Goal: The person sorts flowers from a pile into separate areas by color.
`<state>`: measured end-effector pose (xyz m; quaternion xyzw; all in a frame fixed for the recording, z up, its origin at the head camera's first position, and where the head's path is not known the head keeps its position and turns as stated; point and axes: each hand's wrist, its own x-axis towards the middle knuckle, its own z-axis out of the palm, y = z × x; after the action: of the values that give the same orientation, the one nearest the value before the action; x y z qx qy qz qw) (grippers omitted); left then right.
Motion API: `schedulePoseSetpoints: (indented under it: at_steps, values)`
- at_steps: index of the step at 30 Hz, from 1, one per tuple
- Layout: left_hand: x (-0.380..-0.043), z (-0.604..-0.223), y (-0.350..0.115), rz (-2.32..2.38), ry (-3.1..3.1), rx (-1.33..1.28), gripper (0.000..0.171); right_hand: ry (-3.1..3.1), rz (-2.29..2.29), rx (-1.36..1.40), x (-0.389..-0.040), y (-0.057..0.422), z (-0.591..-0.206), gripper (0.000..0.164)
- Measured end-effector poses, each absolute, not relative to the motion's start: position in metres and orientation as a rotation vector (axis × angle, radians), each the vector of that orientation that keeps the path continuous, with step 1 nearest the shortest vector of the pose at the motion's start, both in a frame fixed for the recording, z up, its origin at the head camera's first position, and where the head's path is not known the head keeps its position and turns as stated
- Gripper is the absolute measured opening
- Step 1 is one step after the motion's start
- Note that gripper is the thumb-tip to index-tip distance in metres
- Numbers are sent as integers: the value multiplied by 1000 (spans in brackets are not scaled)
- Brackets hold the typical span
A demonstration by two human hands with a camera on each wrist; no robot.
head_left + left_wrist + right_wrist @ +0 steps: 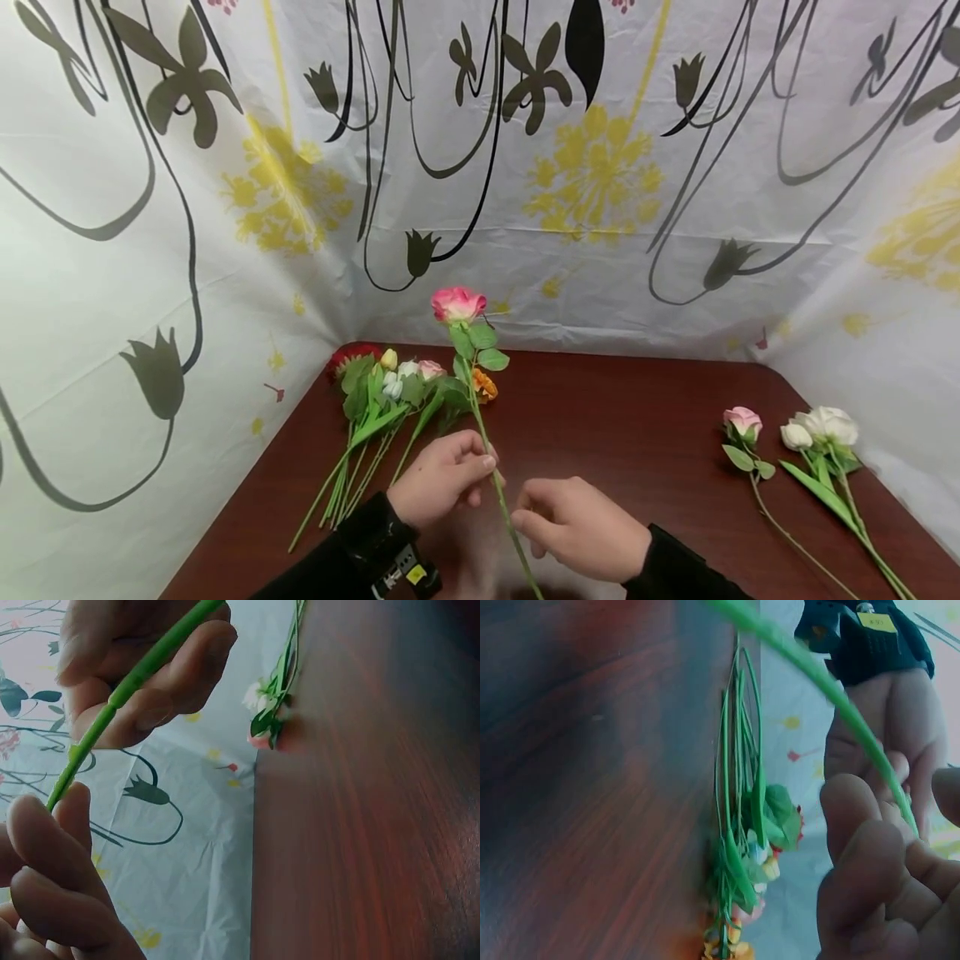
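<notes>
A pink rose [458, 306] with green leaves stands nearly upright in front of me, its long stem slanting down to the right. My left hand [444, 479] pinches that stem between thumb and fingers about halfway along. Right beside the lower stem, my right hand [573, 527] has its thumb and fingers apart and loosely bent. In the left wrist view the green stem [135, 679] crosses in front of the right hand's fingers [191, 671]. From the right wrist view, the stem [840, 701] runs past the loose fingertips towards the left hand.
On the left of the dark red-brown table [622, 417] lies a bunch of mixed flowers [390, 387], with an orange flower [483, 386] at its edge. To the right lie a pale pink rose [742, 422] and white flowers [828, 427]. A patterned cloth [480, 200] hangs around the table.
</notes>
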<state>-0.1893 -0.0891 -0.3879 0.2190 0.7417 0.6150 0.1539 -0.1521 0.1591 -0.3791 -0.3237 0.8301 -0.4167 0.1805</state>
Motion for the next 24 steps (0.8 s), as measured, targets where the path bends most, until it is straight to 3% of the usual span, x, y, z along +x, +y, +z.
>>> schedulePoseSetpoints:
  at_steps: [24]
  values:
    - [-189,-397,-74,1750,2143,657,18,2273,-1331,-735,-155,147,-381,22]
